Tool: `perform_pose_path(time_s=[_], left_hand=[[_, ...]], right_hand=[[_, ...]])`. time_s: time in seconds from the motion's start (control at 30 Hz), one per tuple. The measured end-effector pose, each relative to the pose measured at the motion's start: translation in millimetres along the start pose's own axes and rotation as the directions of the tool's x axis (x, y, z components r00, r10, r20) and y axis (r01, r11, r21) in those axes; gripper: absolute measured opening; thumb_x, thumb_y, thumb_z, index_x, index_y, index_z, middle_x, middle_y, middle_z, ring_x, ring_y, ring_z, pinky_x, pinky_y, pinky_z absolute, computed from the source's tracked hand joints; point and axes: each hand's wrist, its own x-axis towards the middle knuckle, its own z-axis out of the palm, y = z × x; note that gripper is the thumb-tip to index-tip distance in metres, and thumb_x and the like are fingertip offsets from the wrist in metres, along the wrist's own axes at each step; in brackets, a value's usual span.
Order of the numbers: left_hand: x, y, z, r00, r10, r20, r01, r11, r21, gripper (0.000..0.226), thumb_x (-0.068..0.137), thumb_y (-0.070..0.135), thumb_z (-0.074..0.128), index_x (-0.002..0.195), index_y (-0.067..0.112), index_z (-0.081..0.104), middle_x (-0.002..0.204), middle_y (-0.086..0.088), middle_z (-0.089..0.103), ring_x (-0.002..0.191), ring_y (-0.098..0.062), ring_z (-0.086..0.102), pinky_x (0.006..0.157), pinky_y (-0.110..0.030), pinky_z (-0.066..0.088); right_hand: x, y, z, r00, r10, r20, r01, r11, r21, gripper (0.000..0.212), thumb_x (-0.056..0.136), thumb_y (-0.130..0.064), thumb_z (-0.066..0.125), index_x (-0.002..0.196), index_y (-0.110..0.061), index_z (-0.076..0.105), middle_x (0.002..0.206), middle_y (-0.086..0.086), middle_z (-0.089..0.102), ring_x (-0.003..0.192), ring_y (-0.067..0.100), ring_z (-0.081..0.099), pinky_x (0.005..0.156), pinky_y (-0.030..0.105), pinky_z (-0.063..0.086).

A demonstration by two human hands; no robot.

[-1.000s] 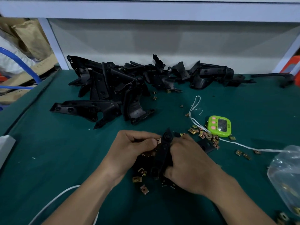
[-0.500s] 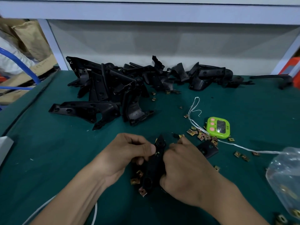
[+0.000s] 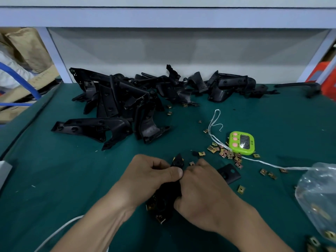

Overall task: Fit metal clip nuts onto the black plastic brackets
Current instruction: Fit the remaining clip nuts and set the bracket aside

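Observation:
A black plastic bracket (image 3: 177, 161) is held between both hands low in the middle of the green table. My left hand (image 3: 149, 176) grips its upper part, thumb pressed against it. My right hand (image 3: 203, 193) curls round the bracket's right side and hides most of it. Brass clip nuts (image 3: 161, 219) show on the bracket's lower end. Loose clip nuts (image 3: 225, 152) lie scattered to the right of the hands. A big pile of black brackets (image 3: 127, 102) fills the back of the table.
A green timer (image 3: 241, 142) with a white string (image 3: 214, 122) lies right of centre. A clear plastic bag (image 3: 318, 193) holding nuts sits at the right edge. A flat black plate (image 3: 230, 174) lies beside my right hand. A white cable (image 3: 58, 231) runs under my left forearm.
Both hands have drawn the bracket a little nearer and lower. My left thumb now presses against the bracket beside my right fingers.

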Motion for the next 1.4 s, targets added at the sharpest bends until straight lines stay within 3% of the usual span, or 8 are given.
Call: perform_pose_path(time_s=[0.23,0.37,0.5,0.63,0.73,0.93,1.17,1.4], left_hand=[[-3.1,-11.8,20.7,0.931,0.161,-0.327,-0.141,0.986,0.086,0.008,0.076,0.038,0.082,0.078,0.031,0.079,0.072,0.008,0.075,0.065,-0.008,0.069,0.061,-0.025,0.055],[-7.7,-15.1,24.4,0.910,0.350,-0.222,-0.309,0.930,0.198,0.027,0.080,0.024,0.083,0.089,0.049,0.078,0.080,0.022,0.076,0.074,0.005,0.070,0.062,-0.006,0.047],[-7.8,-13.8,23.0,0.867,0.461,-0.186,-0.387,0.861,0.332,0.037,0.083,0.020,0.082,0.088,0.057,0.075,0.083,0.025,0.074,0.081,0.003,0.070,0.068,-0.008,0.049],[-1.5,-8.1,5.2,0.896,0.391,-0.211,-0.313,0.893,0.325,0.021,0.090,0.029,0.076,0.092,0.049,0.078,0.084,0.031,0.073,0.084,0.013,0.068,0.072,-0.004,0.048],[5.1,-8.8,-19.4,0.910,0.323,-0.259,-0.134,0.821,0.555,0.014,0.088,0.031,0.074,0.090,0.044,0.080,0.079,0.033,0.071,0.081,0.013,0.065,0.071,-0.006,0.049],[5.4,-11.2,-41.2,0.991,0.018,0.134,-0.103,0.741,0.663,0.017,0.080,0.039,0.081,0.091,0.051,0.076,0.089,0.024,0.065,0.082,0.003,0.062,0.069,-0.012,0.046],[11.9,-25.9,-32.6,0.992,0.128,0.020,-0.109,0.748,0.655,0.017,0.083,0.026,0.081,0.080,0.042,0.077,0.085,0.024,0.065,0.077,0.004,0.062,0.062,-0.010,0.043],[8.7,-27.6,-20.3,0.905,0.411,-0.115,-0.220,0.680,0.699,0.022,0.085,0.036,0.078,0.106,0.043,0.074,0.091,0.024,0.062,0.093,0.002,0.056,0.081,-0.021,0.047]], right_hand=[[5.3,2.5,3.8,0.993,0.078,-0.093,-0.077,0.997,0.013,0.027,0.082,-0.033,0.042,0.060,-0.024,0.030,0.054,-0.009,0.032,0.052,0.017,0.034,0.079,0.036,0.035],[4.1,6.2,9.1,0.982,0.102,-0.161,-0.103,0.995,0.001,0.028,0.083,-0.025,0.040,0.058,-0.025,0.027,0.054,-0.009,0.038,0.054,0.022,0.037,0.073,0.039,0.037],[3.0,7.7,11.8,0.974,0.131,-0.183,-0.128,0.991,0.027,0.029,0.081,-0.025,0.041,0.056,-0.025,0.025,0.052,-0.006,0.038,0.052,0.023,0.035,0.070,0.038,0.037],[8.8,10.4,10.3,0.956,0.208,-0.207,-0.194,0.977,0.084,0.035,0.079,-0.035,0.049,0.053,-0.023,0.027,0.057,-0.003,0.053,0.053,0.028,0.043,0.071,0.039,0.040],[9.0,14.3,10.0,0.925,0.290,-0.246,-0.283,0.957,0.064,0.043,0.070,-0.035,0.056,0.051,-0.022,0.020,0.053,-0.003,0.050,0.052,0.032,0.045,0.069,0.037,0.044],[8.3,22.6,15.4,0.929,0.311,-0.203,-0.288,0.948,0.134,0.038,0.072,-0.037,0.051,0.048,-0.018,0.029,0.045,-0.007,0.028,0.045,0.014,0.024,0.074,0.038,0.038],[6.9,24.9,13.6,0.929,0.316,-0.192,-0.284,0.942,0.177,0.044,0.077,-0.032,0.063,0.049,-0.018,0.032,0.046,-0.008,0.034,0.046,0.009,0.027,0.073,0.034,0.029],[5.0,23.7,9.5,0.926,0.336,-0.171,-0.299,0.931,0.209,0.045,0.080,-0.031,0.065,0.051,-0.018,0.033,0.048,-0.008,0.034,0.049,0.012,0.030,0.072,0.032,0.023]])
